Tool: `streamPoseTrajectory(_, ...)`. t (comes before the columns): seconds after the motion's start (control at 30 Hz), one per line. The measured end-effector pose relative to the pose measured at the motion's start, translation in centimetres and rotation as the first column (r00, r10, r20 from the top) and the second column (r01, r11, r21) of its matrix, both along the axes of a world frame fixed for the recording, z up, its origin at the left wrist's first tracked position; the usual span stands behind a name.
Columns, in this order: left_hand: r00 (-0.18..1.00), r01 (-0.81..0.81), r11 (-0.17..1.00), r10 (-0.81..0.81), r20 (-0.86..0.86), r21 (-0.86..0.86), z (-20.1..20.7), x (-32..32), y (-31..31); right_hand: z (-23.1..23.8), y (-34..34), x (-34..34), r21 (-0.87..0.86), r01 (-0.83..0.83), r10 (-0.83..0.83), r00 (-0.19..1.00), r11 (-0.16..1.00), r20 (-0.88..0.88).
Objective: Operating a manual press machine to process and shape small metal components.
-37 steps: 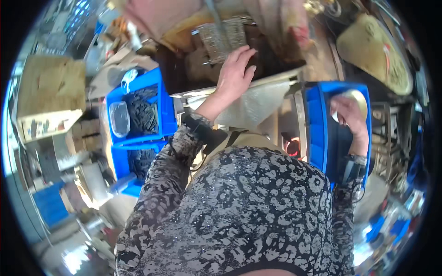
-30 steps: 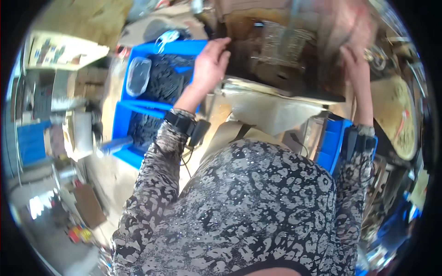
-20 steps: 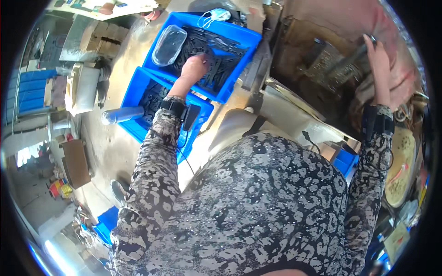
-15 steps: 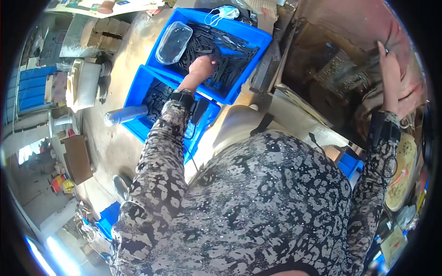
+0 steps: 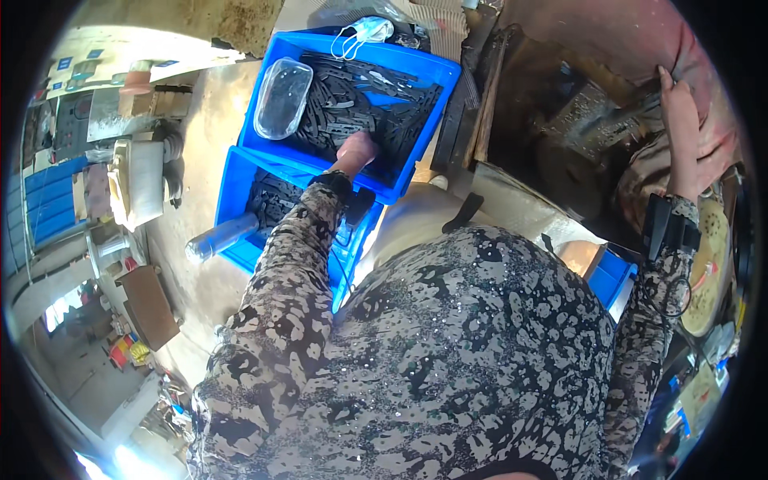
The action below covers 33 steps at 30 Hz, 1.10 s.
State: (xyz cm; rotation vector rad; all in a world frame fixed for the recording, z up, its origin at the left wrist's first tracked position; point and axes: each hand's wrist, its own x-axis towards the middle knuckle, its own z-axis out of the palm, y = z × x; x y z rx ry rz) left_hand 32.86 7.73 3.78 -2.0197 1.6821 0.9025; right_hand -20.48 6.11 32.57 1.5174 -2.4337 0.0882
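My left hand point(image 5: 358, 150) is down in the far blue bin point(image 5: 438, 120), over many thin dark flat strips point(image 5: 330, 96). Its fingers are curled, and what they grip, if anything, is hidden. At the upper right, my right hand point(image 5: 680, 112) is raised beside a reddish cloth point(image 5: 616, 40), its fingers together near a dark, narrow shape. Whether it holds that shape or the cloth is unclear. Between the hand and the bin is a dark, wet-looking recess with a metal block point(image 5: 588, 120) in it.
A clear plastic tub point(image 5: 284, 98) sits in the far bin's left side, and a face mask point(image 5: 368, 32) lies on its rim. Nearer stands a second blue bin point(image 5: 232, 188) with more strips and a clear cylinder point(image 5: 222, 238). A perforated yellowish disc point(image 5: 706, 272) is at the right.
The view has shifted, so the bins appear lower and further left. Within the far bin, my left hand has moved slightly right and nearer to me. My right hand stays by the cloth.
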Motion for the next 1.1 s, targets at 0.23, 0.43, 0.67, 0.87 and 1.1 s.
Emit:
streamPoseTrajectory(0.23,0.942,-0.051,0.993,0.013,-0.335,-0.104,-0.2,1.1,-0.4,-0.3,0.2,-1.4,0.033,0.008,-0.01,0.999,0.999,0.049)
streamPoseTrajectory(0.43,0.554,-0.535,0.828,0.196,-0.809,-0.166,6.4,-5.2,4.0,-1.3,3.0,-3.7,0.017,-0.046,0.044,0.992,0.999,0.119)
streamPoseTrajectory(0.67,0.309,-0.565,0.753,-0.185,-0.933,-0.336,14.7,-17.1,8.1,-1.0,5.0,-2.4,-0.002,0.099,-0.093,0.941,0.995,0.324)
streamPoseTrajectory(0.87,0.316,-0.388,0.652,-0.569,-0.759,-0.651,15.3,-25.3,7.1,-0.4,4.6,-0.4,-0.006,0.109,-0.1,0.932,0.994,0.349)
streamPoseTrajectory(1.1,0.485,-0.177,0.485,-0.714,-0.505,-0.856,12.0,-26.1,4.8,-0.1,3.4,1.8,0.02,0.121,-0.119,0.921,0.993,0.372)
